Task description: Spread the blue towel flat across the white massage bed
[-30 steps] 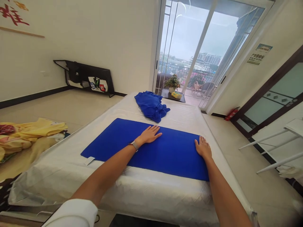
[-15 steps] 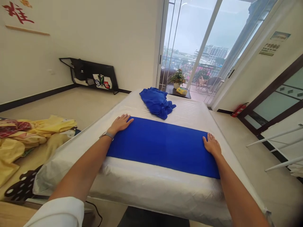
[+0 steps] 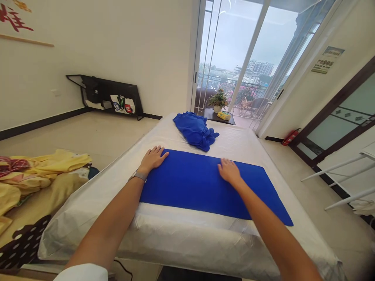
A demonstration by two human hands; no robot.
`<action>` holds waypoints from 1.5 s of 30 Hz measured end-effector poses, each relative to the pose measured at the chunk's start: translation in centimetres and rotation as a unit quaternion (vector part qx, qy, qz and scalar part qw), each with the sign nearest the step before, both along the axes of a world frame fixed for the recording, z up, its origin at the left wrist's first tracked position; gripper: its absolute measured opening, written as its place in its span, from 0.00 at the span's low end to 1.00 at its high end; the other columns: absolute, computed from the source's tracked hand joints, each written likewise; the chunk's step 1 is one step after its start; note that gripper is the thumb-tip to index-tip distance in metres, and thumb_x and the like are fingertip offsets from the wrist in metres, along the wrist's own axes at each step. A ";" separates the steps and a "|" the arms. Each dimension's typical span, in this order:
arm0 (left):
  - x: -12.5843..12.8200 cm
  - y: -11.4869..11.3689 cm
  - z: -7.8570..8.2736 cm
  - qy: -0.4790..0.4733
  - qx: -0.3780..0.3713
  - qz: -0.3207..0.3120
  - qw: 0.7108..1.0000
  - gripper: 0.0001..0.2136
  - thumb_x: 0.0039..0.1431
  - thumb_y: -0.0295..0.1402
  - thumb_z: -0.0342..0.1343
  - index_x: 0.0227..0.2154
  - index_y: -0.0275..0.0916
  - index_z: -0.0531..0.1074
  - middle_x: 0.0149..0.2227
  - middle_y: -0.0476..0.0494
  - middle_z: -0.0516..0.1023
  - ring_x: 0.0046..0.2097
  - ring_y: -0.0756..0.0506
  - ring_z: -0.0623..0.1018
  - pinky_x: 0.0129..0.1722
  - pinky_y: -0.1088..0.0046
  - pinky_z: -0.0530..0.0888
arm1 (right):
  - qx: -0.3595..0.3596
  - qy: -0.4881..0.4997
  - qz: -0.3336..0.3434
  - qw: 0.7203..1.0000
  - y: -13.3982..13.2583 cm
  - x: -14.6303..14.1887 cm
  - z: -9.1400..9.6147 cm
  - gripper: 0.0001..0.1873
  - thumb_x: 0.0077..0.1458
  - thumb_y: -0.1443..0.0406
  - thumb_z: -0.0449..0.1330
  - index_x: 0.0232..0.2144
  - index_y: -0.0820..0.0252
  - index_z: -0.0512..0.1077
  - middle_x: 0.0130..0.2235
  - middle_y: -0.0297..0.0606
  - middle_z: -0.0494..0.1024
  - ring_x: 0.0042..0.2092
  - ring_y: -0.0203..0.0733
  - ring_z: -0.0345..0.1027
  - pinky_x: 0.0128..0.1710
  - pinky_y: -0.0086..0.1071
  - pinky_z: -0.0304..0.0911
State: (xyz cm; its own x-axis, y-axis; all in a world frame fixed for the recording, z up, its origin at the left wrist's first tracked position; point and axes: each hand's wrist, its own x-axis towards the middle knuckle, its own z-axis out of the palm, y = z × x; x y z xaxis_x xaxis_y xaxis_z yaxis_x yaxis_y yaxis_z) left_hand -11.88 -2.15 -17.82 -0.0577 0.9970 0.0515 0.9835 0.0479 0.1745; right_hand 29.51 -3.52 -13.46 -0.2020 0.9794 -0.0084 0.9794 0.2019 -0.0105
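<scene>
I have a flat, blue rectangular cloth (image 3: 190, 183) lying along the near edge of the pale, plastic-covered mattress (image 3: 234, 143). My left hand (image 3: 152, 159) lies open across the cloth's far-left corner; my right hand (image 3: 230, 170) rests palm-down, loosely open, at its far edge.

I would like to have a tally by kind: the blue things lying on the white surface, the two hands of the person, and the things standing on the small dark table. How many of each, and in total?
Flat blue piece: 1
Crumpled blue heap: 1
Hands (left hand, right hand): 2
Potted plant: 1
Yellow pack: 1
Total: 6
</scene>
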 end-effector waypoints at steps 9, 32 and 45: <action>-0.1 0.1 -0.2 0.004 0.004 0.001 1.000 0.37 0.70 0.56 0.29 0.72 0.39 0.51 0.75 0.39 0.49 0.75 0.38 0.48 0.71 0.52 0.48 | -0.058 0.052 0.004 0.997 0.8 -0.1 -2.7 0.37 0.72 0.50 0.34 0.75 0.63 0.44 0.75 0.37 0.43 0.75 0.42 0.33 0.73 0.41 0.30; 5.8 -0.9 1.9 0.076 0.108 -0.075 0.988 0.29 0.72 0.43 0.34 0.66 0.32 0.65 0.71 0.34 0.60 0.72 0.39 0.57 0.72 0.59 0.50 | -0.002 0.053 -0.202 0.978 0.0 19.6 -4.5 0.41 0.70 0.50 0.33 0.74 0.71 0.44 0.75 0.42 0.44 0.75 0.46 0.36 0.73 0.43 0.33; 21.4 0.1 0.2 -0.016 0.003 -0.223 0.975 0.33 0.73 0.51 0.32 0.72 0.37 0.53 0.74 0.39 0.52 0.74 0.40 0.51 0.72 0.55 0.48 | 0.001 0.056 -0.199 0.978 -0.3 19.5 -4.2 0.40 0.70 0.50 0.33 0.74 0.71 0.44 0.75 0.42 0.44 0.75 0.45 0.36 0.73 0.42 0.33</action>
